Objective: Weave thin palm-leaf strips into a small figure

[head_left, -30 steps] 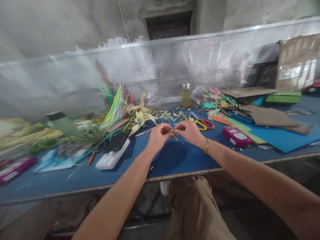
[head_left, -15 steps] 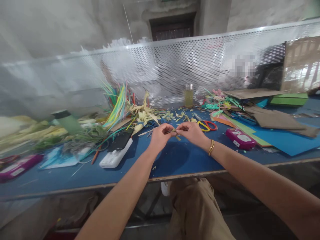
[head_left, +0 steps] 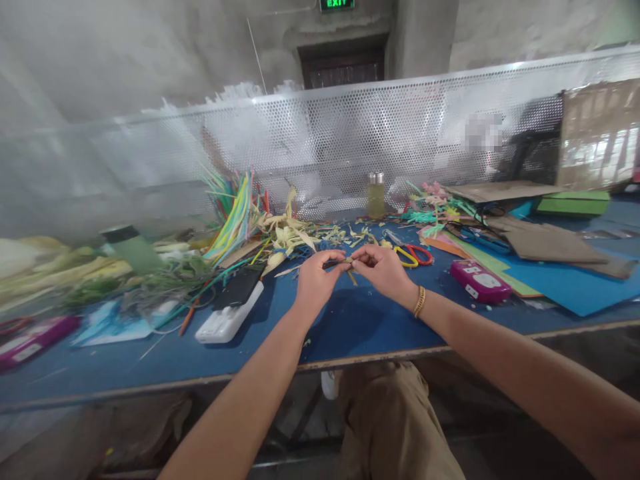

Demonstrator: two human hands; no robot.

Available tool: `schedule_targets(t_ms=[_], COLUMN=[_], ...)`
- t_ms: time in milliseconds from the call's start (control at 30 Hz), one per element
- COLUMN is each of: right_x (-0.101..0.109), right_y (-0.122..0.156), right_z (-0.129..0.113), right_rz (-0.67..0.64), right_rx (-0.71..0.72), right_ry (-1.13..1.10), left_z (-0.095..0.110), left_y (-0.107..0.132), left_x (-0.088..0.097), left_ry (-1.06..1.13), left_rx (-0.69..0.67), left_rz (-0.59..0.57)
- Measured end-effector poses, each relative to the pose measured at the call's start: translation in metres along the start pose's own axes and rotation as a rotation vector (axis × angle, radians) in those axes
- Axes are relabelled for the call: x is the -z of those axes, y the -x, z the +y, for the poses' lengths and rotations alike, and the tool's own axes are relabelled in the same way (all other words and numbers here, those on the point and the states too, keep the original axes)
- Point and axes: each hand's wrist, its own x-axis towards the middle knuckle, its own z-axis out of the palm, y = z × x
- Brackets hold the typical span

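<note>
My left hand (head_left: pixel 323 277) and my right hand (head_left: pixel 383 272) meet above the blue table (head_left: pixel 345 327), fingertips pinched close together. Between them is a small greenish-tan strip (head_left: pixel 353 277), possibly dried husk; its end hangs down below the fingers. Most of it is hidden by the fingertips. A gold bracelet circles my right wrist. Just behind my right hand lie scissors (head_left: pixel 419 256) with yellow and red handles. Pale husk scraps (head_left: pixel 295 233) are heaped beyond my left hand.
A white power strip (head_left: pixel 230 320) with a black phone (head_left: pixel 239 288) lies left. Colourful pipe cleaners (head_left: pixel 233 217) stand behind. A bottle (head_left: pixel 376 197) is near the perforated metal screen (head_left: pixel 350 133). At right are a magenta box (head_left: pixel 480 281), blue paper (head_left: pixel 570 287) and cardboard (head_left: pixel 550 240).
The hanging end of the strip shows more below my fingers now. Both hands stay together in nearly the same place. The camera view has tilted slightly upward.
</note>
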Motion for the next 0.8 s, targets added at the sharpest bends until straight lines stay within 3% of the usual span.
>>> schedule_targets(t_ms=[167, 500, 800], right_x=[0.0008, -0.0032, 0.0010], right_y=[0.0027, 0.0035, -0.0034], right_z=[-0.0031, -0.0015, -0.0044], right_rz=[0.004, 0.006, -0.084], right_rx=[0.011, -0.051, -0.052], right_ry=[0.025, -0.060, -0.191], left_z=[0.0040, 0.0034, 0.0016], left_y=[0.0016, 0.0003, -0.0036], left_x=[0.0015, 0.0025, 0.0002], left_ry=[-0.060, -0.018, 0.162], left_rx=[-0.019, -0.069, 0.182], left_rz=[0.016, -0.117, 0.084])
